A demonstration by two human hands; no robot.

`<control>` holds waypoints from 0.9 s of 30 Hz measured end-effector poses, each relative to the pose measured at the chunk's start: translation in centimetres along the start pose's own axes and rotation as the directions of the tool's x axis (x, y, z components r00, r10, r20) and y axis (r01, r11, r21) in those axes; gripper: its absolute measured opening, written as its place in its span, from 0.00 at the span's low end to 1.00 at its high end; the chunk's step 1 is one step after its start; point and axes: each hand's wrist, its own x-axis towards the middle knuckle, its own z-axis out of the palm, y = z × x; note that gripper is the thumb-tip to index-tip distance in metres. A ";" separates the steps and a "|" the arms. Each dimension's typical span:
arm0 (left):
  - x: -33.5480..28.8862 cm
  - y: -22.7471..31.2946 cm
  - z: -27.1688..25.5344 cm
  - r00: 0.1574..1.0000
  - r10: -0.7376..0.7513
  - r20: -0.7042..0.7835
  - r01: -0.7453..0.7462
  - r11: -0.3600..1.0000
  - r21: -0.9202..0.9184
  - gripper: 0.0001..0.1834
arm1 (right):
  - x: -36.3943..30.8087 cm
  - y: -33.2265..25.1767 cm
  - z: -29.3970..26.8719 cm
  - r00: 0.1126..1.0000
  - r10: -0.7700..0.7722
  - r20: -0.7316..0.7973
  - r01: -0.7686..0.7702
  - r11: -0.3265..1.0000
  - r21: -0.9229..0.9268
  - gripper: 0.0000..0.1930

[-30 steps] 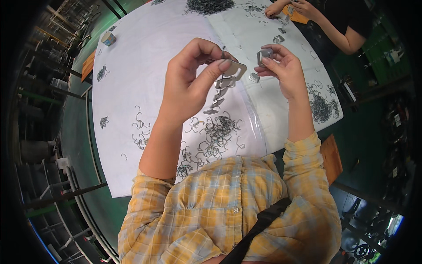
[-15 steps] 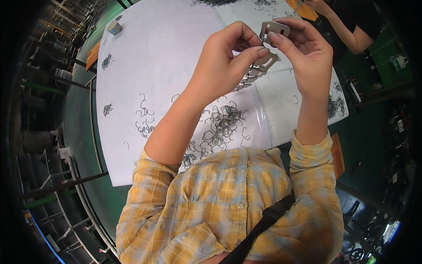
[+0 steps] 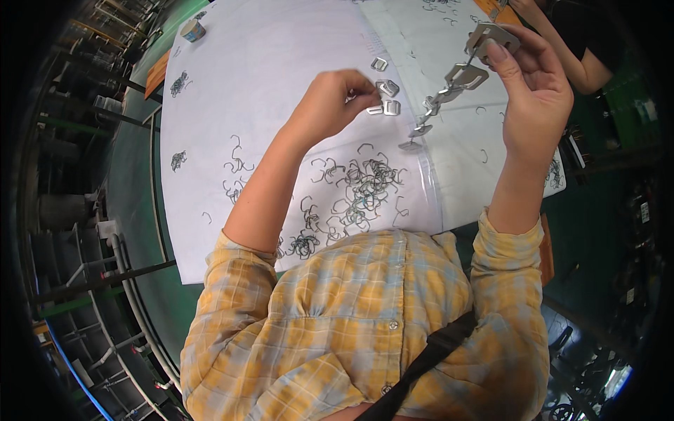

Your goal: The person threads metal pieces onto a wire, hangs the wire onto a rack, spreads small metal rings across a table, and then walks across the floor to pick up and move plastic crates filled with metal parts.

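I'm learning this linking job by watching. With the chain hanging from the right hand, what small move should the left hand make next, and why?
Probably pinch one loose metal plate and lift it off the table. The left hand is down at the small group of plates with its fingertips on them, while the right hand holds the linked chain of plates up, its top plate exposed.

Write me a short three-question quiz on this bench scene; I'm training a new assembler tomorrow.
1. True or false: the right hand holds up a hanging chain of linked flat silver metal buckles.
2. The left hand reaches down to: A) the small paper cup at the far corner, B) the loose silver metal buckles on the white table sheet, C) the yellow plaid shirt.
3. Fill in: the tangled pile just ahead of the person's chest consists of bent grey ____ hooks.

Key: 1 true; 2 B; 3 wire.
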 end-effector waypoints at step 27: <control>-9.3 -9.3 4.6 0.943 -0.298 0.149 0.133 0.746 0.653 0.06 | 1.3 -0.4 -0.9 0.991 -0.114 -0.071 0.116 0.993 0.028 0.13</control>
